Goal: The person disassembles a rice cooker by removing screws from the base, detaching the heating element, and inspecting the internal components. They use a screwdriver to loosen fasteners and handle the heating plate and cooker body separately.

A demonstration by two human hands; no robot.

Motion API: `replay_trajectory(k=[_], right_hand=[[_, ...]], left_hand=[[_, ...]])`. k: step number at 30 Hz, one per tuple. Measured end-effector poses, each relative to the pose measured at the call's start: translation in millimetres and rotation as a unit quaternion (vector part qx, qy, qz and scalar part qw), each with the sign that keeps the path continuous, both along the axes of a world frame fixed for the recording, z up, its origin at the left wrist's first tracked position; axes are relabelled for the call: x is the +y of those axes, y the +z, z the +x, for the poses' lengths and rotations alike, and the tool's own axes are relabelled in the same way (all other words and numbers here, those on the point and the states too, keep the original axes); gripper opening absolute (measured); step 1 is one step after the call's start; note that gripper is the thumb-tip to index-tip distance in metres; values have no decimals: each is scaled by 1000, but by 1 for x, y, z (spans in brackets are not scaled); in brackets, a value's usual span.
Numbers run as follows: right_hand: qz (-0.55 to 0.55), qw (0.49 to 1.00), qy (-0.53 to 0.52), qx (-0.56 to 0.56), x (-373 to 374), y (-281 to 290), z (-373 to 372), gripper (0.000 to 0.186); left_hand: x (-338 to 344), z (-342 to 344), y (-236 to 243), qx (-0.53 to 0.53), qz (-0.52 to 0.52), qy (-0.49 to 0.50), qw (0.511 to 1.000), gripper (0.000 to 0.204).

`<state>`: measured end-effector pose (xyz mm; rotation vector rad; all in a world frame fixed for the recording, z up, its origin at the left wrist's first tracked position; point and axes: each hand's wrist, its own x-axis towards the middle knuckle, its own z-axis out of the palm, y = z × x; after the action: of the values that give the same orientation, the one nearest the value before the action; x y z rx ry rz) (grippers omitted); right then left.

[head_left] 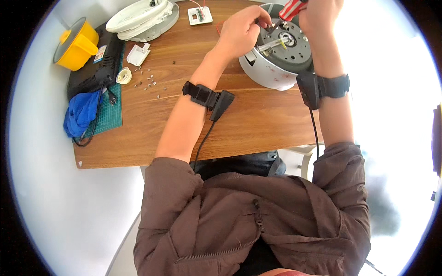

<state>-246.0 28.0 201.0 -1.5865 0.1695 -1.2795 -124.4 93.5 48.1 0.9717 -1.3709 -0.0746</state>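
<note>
A round white appliance body [264, 73] sits at the back right of the table, with a dark metal plate [294, 57] holding bolts, a centre fitting and a pale rod [269, 46] lying across it. My left hand [241, 32] is closed at the plate's upper left, its fingertips pinching a small dark metal part [272, 28]. My right hand [317, 16] grips a red-and-silver striped tool [289, 10], probably a screwdriver, over the back of the plate; its tip is hard to make out.
Wooden table [161, 129]. Left side: yellow container [83, 50], black case [87, 78], blue cloth [82, 115], green mat [110, 112], white housings [133, 25], scattered screws [152, 83], small plastic pieces [137, 54]. At the back, a white switch plate [200, 15] with wires.
</note>
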Motion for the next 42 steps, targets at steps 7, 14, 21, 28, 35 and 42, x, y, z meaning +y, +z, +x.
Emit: replay_trajectory(k=[7, 14, 21, 28, 35, 42], right_hand=[[-7, 979, 197, 55, -6, -1, 8, 35], [56, 969, 239, -1, -40, -1, 9, 19], [-24, 990, 136, -29, -59, -21, -5, 43], [44, 937, 343, -41, -54, -25, 3, 48], [-84, 994, 21, 70, -37, 2, -19, 35], [-219, 973, -71, -19, -38, -15, -21, 23]], left_hand=[[15, -18, 17, -34, 15, 67, 997, 32], [9, -20, 17, -24, 51, 60, 997, 33], [4, -23, 25, -61, 43, 51, 996, 24], [18, -14, 23, -97, 106, 72, 987, 22], [2, -27, 32, -55, 149, 64, 985, 7], [11, -22, 42, -87, 193, 113, 971, 7]])
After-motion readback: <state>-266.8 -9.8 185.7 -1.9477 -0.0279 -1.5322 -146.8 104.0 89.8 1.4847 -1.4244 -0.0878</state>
